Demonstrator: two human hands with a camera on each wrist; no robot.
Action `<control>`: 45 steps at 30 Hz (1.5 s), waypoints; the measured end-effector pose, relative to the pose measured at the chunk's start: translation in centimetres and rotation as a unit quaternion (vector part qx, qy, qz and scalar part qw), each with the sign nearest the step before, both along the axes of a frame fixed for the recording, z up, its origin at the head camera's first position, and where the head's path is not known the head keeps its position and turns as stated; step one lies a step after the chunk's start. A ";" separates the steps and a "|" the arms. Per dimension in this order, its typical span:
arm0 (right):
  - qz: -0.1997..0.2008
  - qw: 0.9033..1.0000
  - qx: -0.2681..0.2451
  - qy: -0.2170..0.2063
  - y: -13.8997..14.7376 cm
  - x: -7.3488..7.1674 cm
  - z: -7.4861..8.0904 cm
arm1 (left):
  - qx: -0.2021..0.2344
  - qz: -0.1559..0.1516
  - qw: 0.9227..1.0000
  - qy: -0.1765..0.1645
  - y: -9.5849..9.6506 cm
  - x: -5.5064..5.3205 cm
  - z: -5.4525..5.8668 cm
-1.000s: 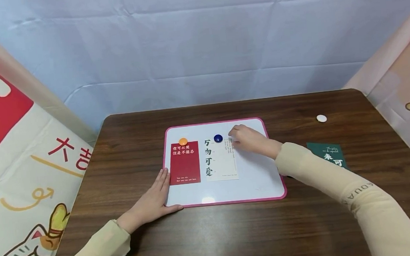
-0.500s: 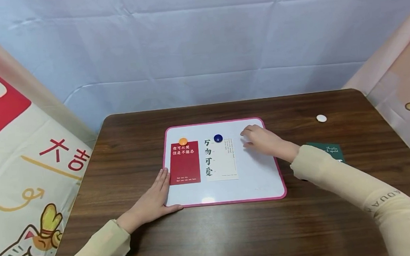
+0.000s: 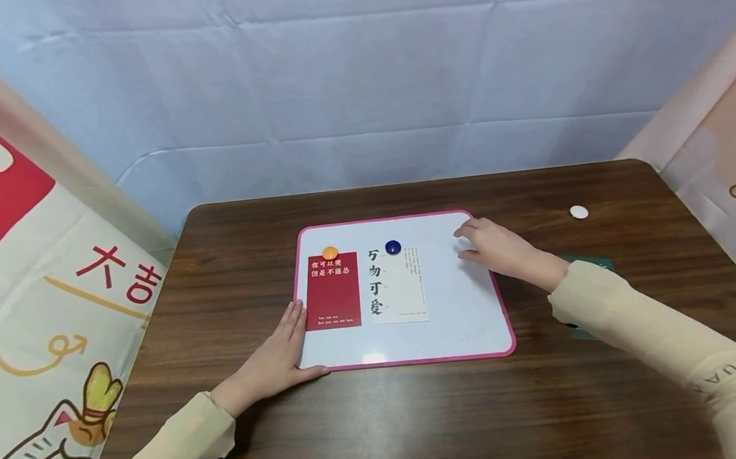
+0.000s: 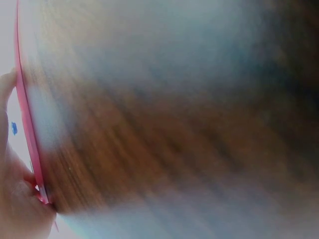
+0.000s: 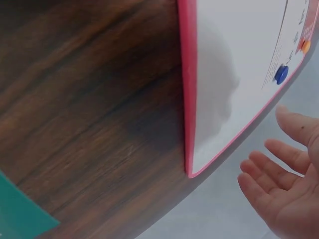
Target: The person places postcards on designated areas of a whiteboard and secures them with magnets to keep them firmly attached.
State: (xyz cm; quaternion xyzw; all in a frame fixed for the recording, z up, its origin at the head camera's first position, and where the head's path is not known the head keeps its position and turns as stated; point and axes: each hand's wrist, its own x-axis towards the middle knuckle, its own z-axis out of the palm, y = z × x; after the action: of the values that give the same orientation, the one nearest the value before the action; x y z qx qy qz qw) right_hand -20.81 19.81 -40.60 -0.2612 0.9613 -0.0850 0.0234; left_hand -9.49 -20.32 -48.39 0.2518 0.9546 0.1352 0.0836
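Note:
A pink-rimmed whiteboard lies on the table. My left hand rests at its lower left corner, fingers straight along the left edge and thumb stretched by the bottom edge. On the board, an orange round magnet sits at the top of a red card. A dark blue magnet sits at the top of a white card with large green characters. My right hand hovers over the board's upper right part. The right wrist view shows its palm with nothing held and the fingers loosely bent.
Right of the board lies a green card, largely covered by the right sleeve in the head view. A white round magnet is on the table farther back. Pale blue cloth hangs behind the table; printed banners flank it.
My right hand has moved right, off the white card and away from the blue magnet, toward the board's right edge. The right sleeve covers more of the green card. My left hand stays put.

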 end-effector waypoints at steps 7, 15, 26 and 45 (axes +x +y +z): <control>-0.007 1.000 -0.022 0.005 1.9 0.7 0.1 | 0.001 -0.003 1.000 0.003 0.0 0.0 0.1; -0.026 0.999 -0.027 -0.004 3.1 1.6 0.5 | 0.002 0.002 1.000 -0.002 0.2 0.1 0.4; -0.040 0.998 -0.039 0.005 4.8 2.8 0.6 | 0.003 -0.002 1.000 0.006 0.0 0.1 0.1; -0.125 0.990 -0.047 -0.036 7.7 4.5 0.9 | -0.003 0.001 1.000 -0.003 0.1 0.0 0.0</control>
State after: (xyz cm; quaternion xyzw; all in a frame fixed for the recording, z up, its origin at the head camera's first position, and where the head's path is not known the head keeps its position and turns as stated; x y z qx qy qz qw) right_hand -16.34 27.49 -39.72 -0.1363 0.9798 -0.1420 0.0343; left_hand -9.52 -20.24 -48.43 0.2499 0.9551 0.1335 0.0866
